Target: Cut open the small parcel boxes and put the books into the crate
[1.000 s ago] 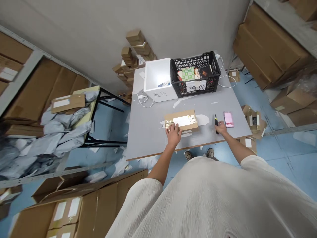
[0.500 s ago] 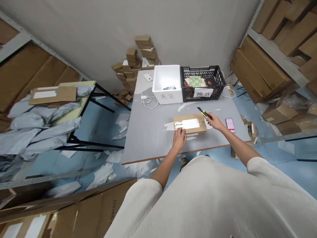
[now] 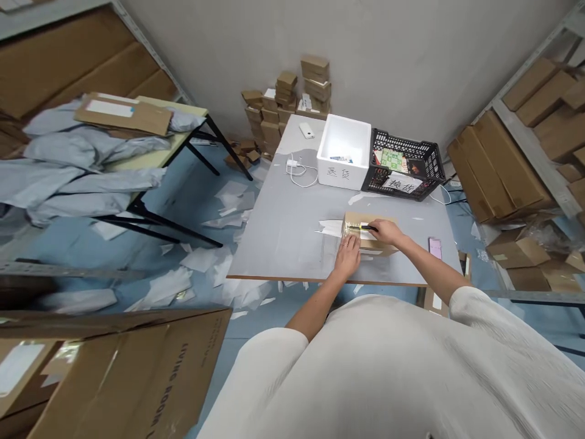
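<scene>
A small brown cardboard box [image 3: 379, 246] with a white label and shiny tape lies near the front of the grey table [image 3: 278, 244]. My left hand [image 3: 349, 253] rests on the box's left front edge, its fingers bent over the top. In my right hand [image 3: 386, 233] is a black and yellow utility knife [image 3: 367, 227], gripped in closed fingers. The knife lies low over the box top, its tip pointing left at the taped end. Whether the blade cuts into the tape I cannot tell.
A white foam box [image 3: 340, 174] and a black plastic crate [image 3: 402, 186] stand at the table's back. A pink-screened phone [image 3: 435, 247] lies at right, a white charger cable [image 3: 299, 171] at left. Grey parcels [image 3: 91, 146] cover a side table; paper scraps litter the floor.
My right hand has brought the knife from the box's right side leftward over its top. My left hand stays on the box. The camera view has turned to the left.
</scene>
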Action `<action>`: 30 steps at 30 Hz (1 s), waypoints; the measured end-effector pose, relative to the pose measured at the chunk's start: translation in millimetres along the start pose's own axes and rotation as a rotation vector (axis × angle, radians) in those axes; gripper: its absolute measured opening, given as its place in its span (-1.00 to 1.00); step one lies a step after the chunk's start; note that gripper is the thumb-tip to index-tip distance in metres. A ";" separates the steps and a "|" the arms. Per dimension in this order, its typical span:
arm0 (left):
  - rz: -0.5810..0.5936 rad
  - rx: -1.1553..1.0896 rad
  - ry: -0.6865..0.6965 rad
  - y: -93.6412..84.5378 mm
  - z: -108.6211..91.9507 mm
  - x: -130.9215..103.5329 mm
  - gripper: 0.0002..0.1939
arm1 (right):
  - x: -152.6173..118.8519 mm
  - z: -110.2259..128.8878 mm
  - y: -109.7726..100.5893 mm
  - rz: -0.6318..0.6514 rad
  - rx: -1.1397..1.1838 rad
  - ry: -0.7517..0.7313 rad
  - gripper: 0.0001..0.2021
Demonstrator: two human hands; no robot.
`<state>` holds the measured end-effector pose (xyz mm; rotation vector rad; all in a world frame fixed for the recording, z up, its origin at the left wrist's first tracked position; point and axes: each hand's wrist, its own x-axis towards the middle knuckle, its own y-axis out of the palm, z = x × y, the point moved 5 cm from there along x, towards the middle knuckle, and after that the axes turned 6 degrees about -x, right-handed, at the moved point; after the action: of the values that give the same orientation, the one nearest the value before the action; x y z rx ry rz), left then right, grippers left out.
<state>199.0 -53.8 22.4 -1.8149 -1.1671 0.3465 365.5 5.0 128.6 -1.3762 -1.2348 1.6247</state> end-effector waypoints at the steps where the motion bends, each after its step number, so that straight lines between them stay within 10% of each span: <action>1: 0.002 -0.004 0.002 -0.1 -0.3 -0.1 -0.40 | 1.5 1.9 -0.2 0.006 -0.008 -0.001 -0.59; 30: 0.024 0.041 -0.098 -9.1 -7.4 7.3 -0.44 | -0.2 -20.3 8.1 0.056 -0.100 0.037 -0.66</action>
<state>202.3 -50.6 35.4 -1.7940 -1.1981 0.4749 385.9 7.0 121.1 -1.5087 -1.2817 1.5867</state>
